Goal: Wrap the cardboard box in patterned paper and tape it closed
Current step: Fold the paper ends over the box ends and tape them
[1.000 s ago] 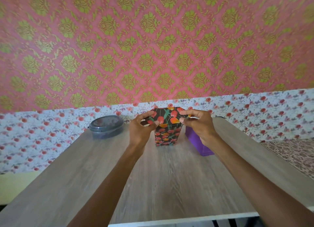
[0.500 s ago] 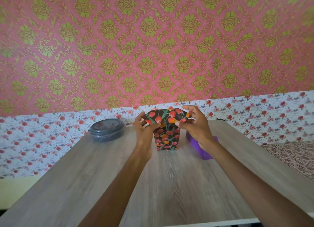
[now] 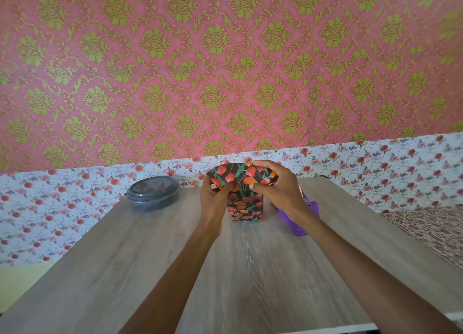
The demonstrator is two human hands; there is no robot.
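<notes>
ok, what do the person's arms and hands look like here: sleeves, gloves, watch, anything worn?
Nothing worn that shows. The left forearm and right forearm are bare from the bottom edge of the head view up to the wrists, with no sleeve or cuff in frame. The left hand and right hand are bare too: no gloves, watch, bracelet or rings on the parts in view. No markers or cables.

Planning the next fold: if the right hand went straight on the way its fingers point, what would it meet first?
The right hand grips the patterned paper; continuing leftward it would probably meet the left hand pinching the opposite flap. Depth is unclear.
</notes>
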